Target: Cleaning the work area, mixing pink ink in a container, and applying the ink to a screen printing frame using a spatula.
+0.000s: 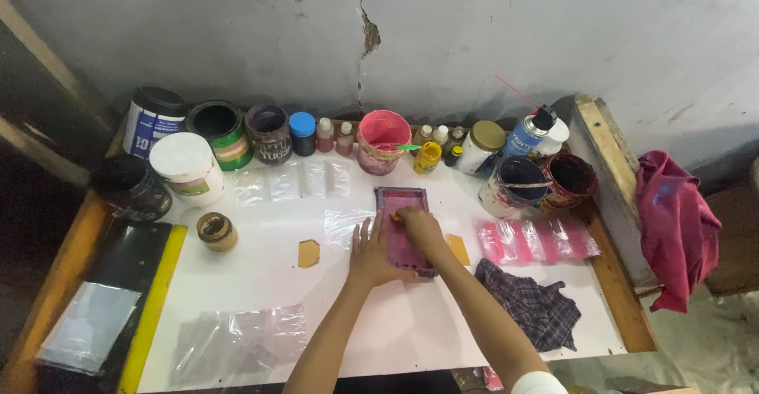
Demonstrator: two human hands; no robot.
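White table under a cracked grey wall. Left hand lies flat, fingers released, on the one pink frame's 7 o'clock edge; right hand, fingers curled, presses a tool I cannot identify on its middle. Frame's long axis runs 12–6, at 12 o'clock from both hands, right nearer; two tan chips flank it, one pink tub at 12.

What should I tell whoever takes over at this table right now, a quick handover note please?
Left hand: flat, fingers spread, pressing the left edge of the small pink-stained screen frame.
Right hand: on the frame's mesh, holding something small, too hidden to name.
The frame lies on the white tabletop, below the open pink ink pot.
Pink-stained plastic strips and a checked rag lie to the right.
The mesh is already inked pink. What remains cannot be told.
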